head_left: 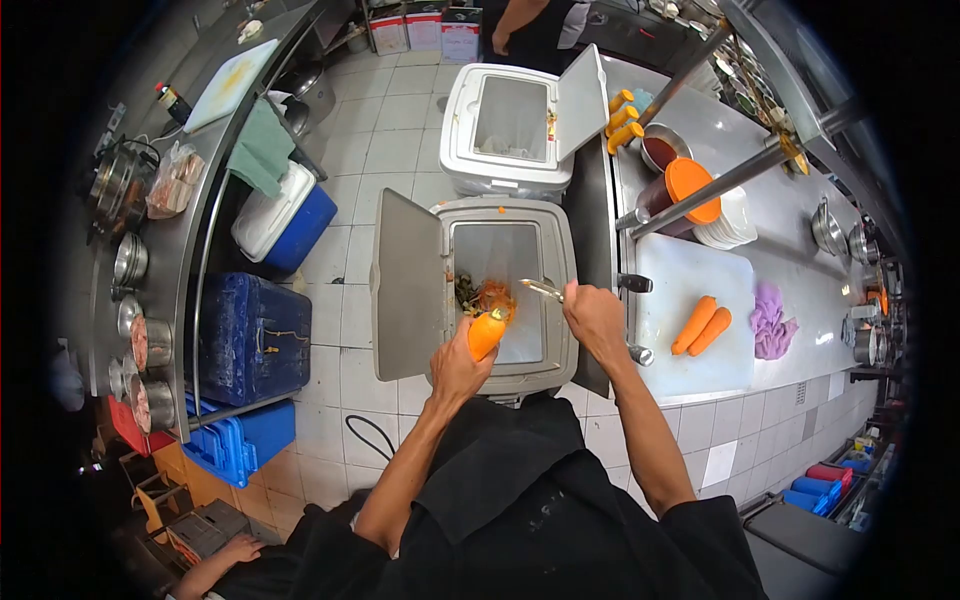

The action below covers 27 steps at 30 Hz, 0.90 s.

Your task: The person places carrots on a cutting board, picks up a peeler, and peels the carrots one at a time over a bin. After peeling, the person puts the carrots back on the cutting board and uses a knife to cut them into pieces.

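- Centrally, the left hand wraps its fingers around a carrot, holding it over the open grey bin.
- Just right of it, the right hand grips a peeler, its blade pointing left above the carrot's tip.
- Peelings lie inside the bin.
- Two more carrots rest on the white cutting board on the bench at right.

Two peeled carrots lie on a white cutting board beside a purple cloth.
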Tool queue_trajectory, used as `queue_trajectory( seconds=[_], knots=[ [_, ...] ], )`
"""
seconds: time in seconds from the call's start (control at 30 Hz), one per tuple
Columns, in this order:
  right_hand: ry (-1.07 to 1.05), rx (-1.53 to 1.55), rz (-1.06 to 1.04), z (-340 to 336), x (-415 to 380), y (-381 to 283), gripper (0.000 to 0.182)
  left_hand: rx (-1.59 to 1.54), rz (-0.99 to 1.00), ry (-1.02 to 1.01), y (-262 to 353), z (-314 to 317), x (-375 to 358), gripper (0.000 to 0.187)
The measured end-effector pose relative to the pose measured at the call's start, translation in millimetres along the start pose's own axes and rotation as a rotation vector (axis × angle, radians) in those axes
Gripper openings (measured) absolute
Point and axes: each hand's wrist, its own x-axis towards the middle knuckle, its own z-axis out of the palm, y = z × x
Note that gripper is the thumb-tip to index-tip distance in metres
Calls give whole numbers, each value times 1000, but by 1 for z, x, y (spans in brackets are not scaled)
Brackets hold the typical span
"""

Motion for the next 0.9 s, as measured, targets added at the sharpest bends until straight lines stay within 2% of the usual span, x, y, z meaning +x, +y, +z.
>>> queue_trajectory(
  seconds=[0.07, 0.17, 0.23, 0.3, 0.37, 0.43, 0.5, 0.53, 0.57, 0.63, 0.7, 0.73, 0.8, 0.9],
  knots=[
    [-73, 176, 122, -31, 3, -12, 25, -43, 25, 7, -2, -1, 2, 41],
    [-71, 291, 69, -54, 0, -56, 20, -143, 88, 19, -7, 7, 4, 39],
    [-90, 283, 68, -44, -2, -53, 23, -205, 106, 33, -5, 8, 5, 38],
    [-113, 280, 56, -21, -4, -45, 26, -148, 20, -2, -5, 7, 6, 39],
    [-100, 132, 118, 5, -4, -17, 28, -121, 16, 8, -6, 6, 3, 39],
    [-54, 79, 112, -3, -3, -10, 23, -98, 5, 8, -1, 6, 0, 40],
    [-104, 305, 223, -15, -7, -20, 23, -137, 40, 71, 3, 4, -2, 32],
    [-7, 280, 127, -24, -11, -35, 37, -133, 41, 65, -1, 6, -3, 32],
    [-2, 279, 133, -30, -12, -46, 37, -102, 50, 55, -6, 10, -2, 31],
    [-133, 323, 102, -36, -16, -59, 39, -71, 67, 31, -3, 11, 1, 31],
    [-141, 345, 186, -19, -18, -42, 39, 31, 27, 26, 0, 10, 0, 29],
    [-118, 331, 261, -11, -18, -32, 44, 28, 25, 31, 0, 11, 0, 29],
    [-112, 292, 417, -6, -11, -15, 52, -53, 166, 162, -1, 11, 1, 31],
    [-105, 307, 400, -19, -12, -18, 49, -116, 160, 112, -3, 9, 1, 29]
  ],
)
